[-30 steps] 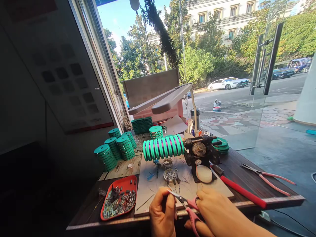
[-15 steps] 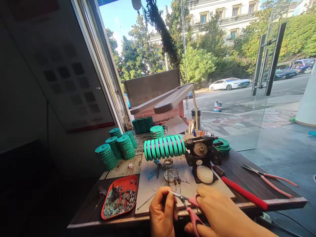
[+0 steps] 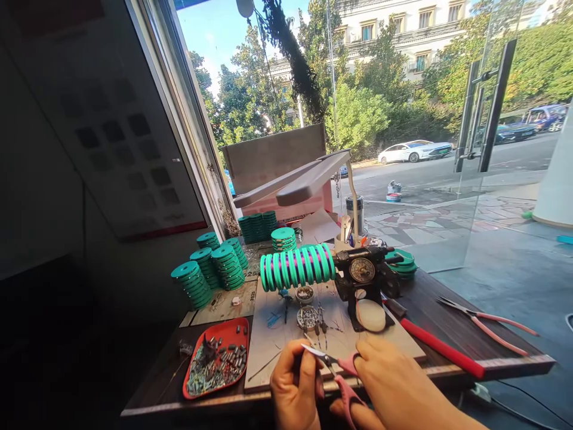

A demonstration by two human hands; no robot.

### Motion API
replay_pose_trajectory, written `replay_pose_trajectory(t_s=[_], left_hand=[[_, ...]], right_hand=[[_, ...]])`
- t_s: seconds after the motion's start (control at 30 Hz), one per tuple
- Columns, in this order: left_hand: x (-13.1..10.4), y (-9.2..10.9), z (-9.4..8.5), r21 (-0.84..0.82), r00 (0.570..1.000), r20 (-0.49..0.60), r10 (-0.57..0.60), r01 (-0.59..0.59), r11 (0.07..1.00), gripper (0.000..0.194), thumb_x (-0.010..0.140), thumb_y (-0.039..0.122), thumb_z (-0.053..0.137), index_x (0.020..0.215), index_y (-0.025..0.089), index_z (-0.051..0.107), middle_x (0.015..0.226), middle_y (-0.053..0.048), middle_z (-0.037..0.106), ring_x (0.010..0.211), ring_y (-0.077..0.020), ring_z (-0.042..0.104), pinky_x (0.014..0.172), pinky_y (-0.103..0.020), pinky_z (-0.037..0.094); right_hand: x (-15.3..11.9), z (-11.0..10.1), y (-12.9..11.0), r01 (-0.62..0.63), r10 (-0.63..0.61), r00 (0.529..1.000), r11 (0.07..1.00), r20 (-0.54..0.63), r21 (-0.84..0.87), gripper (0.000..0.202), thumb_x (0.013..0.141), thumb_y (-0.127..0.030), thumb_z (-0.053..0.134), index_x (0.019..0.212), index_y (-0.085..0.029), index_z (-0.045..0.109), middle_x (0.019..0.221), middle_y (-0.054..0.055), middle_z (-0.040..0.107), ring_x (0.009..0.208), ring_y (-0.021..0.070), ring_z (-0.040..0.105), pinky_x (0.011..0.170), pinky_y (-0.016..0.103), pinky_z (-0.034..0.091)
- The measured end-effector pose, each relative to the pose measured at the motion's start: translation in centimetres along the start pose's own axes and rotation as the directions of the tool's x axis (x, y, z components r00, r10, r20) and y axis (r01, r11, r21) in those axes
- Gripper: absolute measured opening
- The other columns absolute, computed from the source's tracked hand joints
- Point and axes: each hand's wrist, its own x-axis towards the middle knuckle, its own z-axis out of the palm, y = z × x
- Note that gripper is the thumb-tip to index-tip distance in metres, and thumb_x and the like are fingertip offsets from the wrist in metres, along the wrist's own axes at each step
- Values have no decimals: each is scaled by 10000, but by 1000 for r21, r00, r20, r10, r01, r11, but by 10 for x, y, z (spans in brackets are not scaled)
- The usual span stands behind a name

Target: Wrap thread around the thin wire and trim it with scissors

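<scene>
My right hand [image 3: 389, 373] has its fingers through the handles of a pair of pink-handled scissors [image 3: 344, 382]. The scissor blades are parted, and the upper one reaches to my left fingertips. My left hand [image 3: 295, 382] is closed in a pinch beside that blade; whatever is between thumb and forefinger is too small to make out. Both hands hover at the near edge of a pale board [image 3: 264, 358]. On the board behind them are a round dish of small metal beads [image 3: 307, 318], a second small dish [image 3: 305, 294] and several thin lines with dark weights [image 3: 321, 328].
Left of the board lies a red tray [image 3: 185, 382] of small metal weights. A black winder [image 3: 364, 280] carries a row of green spools [image 3: 298, 267]. Stacked green discs [image 3: 192, 283] stand behind left. On the right are a red-handled hammer [image 3: 443, 349] and pink-handled pliers [image 3: 487, 322].
The scissor blades have shifted slightly left and down at my left fingertips, and their handles sit a little nearer together. The view has drifted slightly; my left hand barely moves.
</scene>
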Motion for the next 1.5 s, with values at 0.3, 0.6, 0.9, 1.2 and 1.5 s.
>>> replay_pose_trajectory(t_s=[0.3,0.6,0.9,1.2,1.5], left_hand=[[-1,2,-1,96,997,36,64,-67,993,289,539,417,718,594,161,597,415,66,448,326,-34,314,333,-151,262],[5,15,-6,101,963,256,-81,57,993,300,558,385,727,620,134,575,448,42,518,327,-27,377,339,-132,266],[13,13,-16,99,889,394,-232,210,973,305,597,388,709,665,134,553,505,12,587,314,-24,422,314,-117,249],[14,10,-17,67,895,363,-261,254,965,320,567,370,737,661,129,548,463,20,580,293,-18,405,297,-109,239],[13,10,-19,76,908,316,-276,266,961,352,535,375,759,678,117,566,464,6,600,292,-26,431,290,-104,256]], right_hand=[[2,-3,0,11,-9,998,999,57,-30,262,726,-366,550,721,-139,680,731,107,639,696,229,553,586,283,303],[3,-12,4,21,-42,970,996,240,89,380,730,-490,523,675,-143,667,612,62,592,481,131,426,434,238,165],[0,-40,2,-103,-162,891,838,425,537,269,742,-317,483,552,-194,338,515,-66,296,467,75,239,412,207,187],[2,-36,8,-128,-150,867,855,476,503,301,747,-395,482,568,-196,345,532,-61,310,482,83,251,413,220,184],[0,-29,8,-117,-99,884,900,457,421,306,749,-435,477,576,-187,424,535,-46,363,476,89,282,428,223,203]])
